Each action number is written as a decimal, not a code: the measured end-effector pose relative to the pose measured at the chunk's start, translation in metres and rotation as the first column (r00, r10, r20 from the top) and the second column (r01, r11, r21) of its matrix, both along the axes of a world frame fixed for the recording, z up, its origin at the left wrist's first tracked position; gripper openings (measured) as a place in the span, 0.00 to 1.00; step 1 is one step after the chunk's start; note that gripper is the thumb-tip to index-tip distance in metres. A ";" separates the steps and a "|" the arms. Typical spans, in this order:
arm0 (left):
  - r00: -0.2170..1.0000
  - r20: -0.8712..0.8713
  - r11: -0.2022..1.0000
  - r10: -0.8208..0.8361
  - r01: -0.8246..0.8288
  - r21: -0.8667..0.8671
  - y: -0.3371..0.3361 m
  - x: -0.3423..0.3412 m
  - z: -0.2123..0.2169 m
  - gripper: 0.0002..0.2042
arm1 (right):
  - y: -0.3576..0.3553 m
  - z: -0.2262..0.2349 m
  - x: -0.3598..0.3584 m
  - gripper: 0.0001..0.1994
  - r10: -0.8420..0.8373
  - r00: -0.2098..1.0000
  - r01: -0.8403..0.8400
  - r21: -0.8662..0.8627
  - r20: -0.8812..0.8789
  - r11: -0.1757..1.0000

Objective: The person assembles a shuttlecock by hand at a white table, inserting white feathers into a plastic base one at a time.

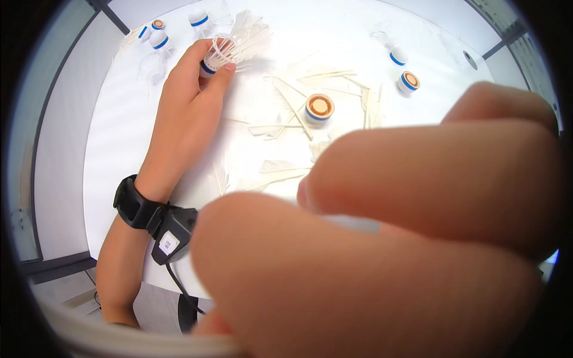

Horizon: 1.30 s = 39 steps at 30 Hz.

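My left hand (194,89) is closed around a feather shuttlecock (250,37) at the far left of the table. The shuttlecock's white base with a blue band shows between my fingers, and its feathers point up and right. A black strap and box sit on that wrist. My right hand (418,232) is very close to the camera, large and blurred, with bent fingers covering the lower right. Whether it grips anything is hidden. Beyond it, in the table's middle, stands a detached shuttlecock base (319,108) with a brown ring on top.
Loose feathers and bare quills (286,122) lie around the middle base on the white table (113,161). At the far right are another detached base (409,82) and a blue-banded base (397,57). Several more shuttlecock pieces (159,40) stand at the far left. A black cable (179,283) hangs from the wrist box.
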<state>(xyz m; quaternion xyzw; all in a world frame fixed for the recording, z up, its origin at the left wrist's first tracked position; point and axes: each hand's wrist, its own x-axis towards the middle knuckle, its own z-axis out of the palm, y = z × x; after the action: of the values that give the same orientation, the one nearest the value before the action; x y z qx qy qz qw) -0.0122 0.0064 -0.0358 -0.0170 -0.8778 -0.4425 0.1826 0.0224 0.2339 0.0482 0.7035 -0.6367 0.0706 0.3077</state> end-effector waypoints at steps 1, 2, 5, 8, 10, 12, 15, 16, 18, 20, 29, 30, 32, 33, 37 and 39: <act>1.000 0.005 1.000 -0.001 0.001 0.010 0.001 0.000 0.001 0.19 | 0.000 0.006 0.001 0.09 -0.017 1.000 0.017 0.010 0.008 1.000; 0.999 0.016 0.997 -0.042 0.041 0.064 0.004 -0.001 0.003 0.19 | -0.004 0.013 0.000 0.08 -0.044 0.999 0.043 0.023 0.013 0.999; 0.997 -0.004 0.985 -0.073 0.072 0.155 0.007 -0.002 -0.001 0.18 | 0.002 0.014 -0.012 0.08 -0.054 0.996 0.055 -0.017 0.076 0.998; 0.999 0.011 0.988 -0.052 0.049 0.145 -0.003 0.002 0.003 0.18 | -0.006 0.004 -0.034 0.07 -0.083 0.958 0.127 -0.146 0.273 0.981; 0.989 -0.071 0.983 -0.129 0.137 0.119 -0.005 0.001 0.000 0.18 | -0.007 -0.015 -0.048 0.06 -0.021 0.848 0.206 -0.293 0.529 0.934; 0.994 -0.017 0.989 -0.108 0.109 0.100 0.001 0.004 0.005 0.17 | -0.009 -0.030 -0.055 0.05 0.070 0.710 0.298 -0.388 0.701 0.872; 0.994 -0.050 0.995 -0.097 0.098 0.013 0.001 0.007 0.008 0.17 | -0.001 -0.043 -0.061 0.07 0.240 0.222 0.508 -0.322 0.945 0.799; 0.994 -0.054 0.995 -0.094 0.095 0.018 0.002 0.008 0.008 0.17 | 0.003 -0.046 -0.063 0.07 0.236 0.224 0.505 -0.320 0.946 0.802; 0.991 -0.081 0.993 -0.110 0.113 0.031 0.002 0.009 0.009 0.17 | 0.008 -0.046 -0.070 0.07 0.278 0.095 0.547 -0.284 0.956 0.787; 0.989 -0.085 0.992 -0.123 0.125 0.025 0.004 0.008 0.012 0.17 | 0.007 -0.045 -0.067 0.07 0.272 0.066 0.554 -0.262 0.960 0.790; 0.974 0.007 0.971 -0.225 0.224 0.084 0.010 0.014 0.018 0.17 | 0.006 -0.041 -0.062 0.07 0.176 -0.143 0.420 -0.102 0.974 0.902; 0.974 -0.002 0.970 -0.228 0.227 0.082 0.011 0.014 0.019 0.17 | 0.007 -0.040 -0.063 0.07 0.209 -0.170 0.433 -0.117 0.963 0.894; 0.977 0.036 0.970 -0.210 0.204 0.129 0.011 0.015 0.021 0.17 | 0.008 -0.042 -0.065 0.07 0.188 -0.132 0.415 -0.118 0.973 0.902; 0.979 -0.012 0.974 -0.202 0.202 0.106 0.012 0.014 0.019 0.16 | 0.008 -0.042 -0.065 0.07 0.178 -0.131 0.409 -0.111 0.975 0.906; 0.975 0.006 0.965 -0.224 0.221 0.139 0.015 0.013 0.022 0.15 | 0.010 -0.041 -0.064 0.07 0.206 -0.155 0.415 -0.126 0.966 0.901; 0.975 0.087 0.969 -0.206 0.191 0.154 0.015 0.014 0.026 0.13 | 0.009 -0.042 -0.065 0.07 0.206 -0.183 0.422 -0.113 0.961 0.900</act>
<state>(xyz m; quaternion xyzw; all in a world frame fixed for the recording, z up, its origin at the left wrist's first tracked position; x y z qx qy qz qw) 0.0013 0.0215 -0.0098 -0.0690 -0.8454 -0.5215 0.0927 -0.0427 0.2430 0.0064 0.2519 -0.6685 0.6836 -0.1494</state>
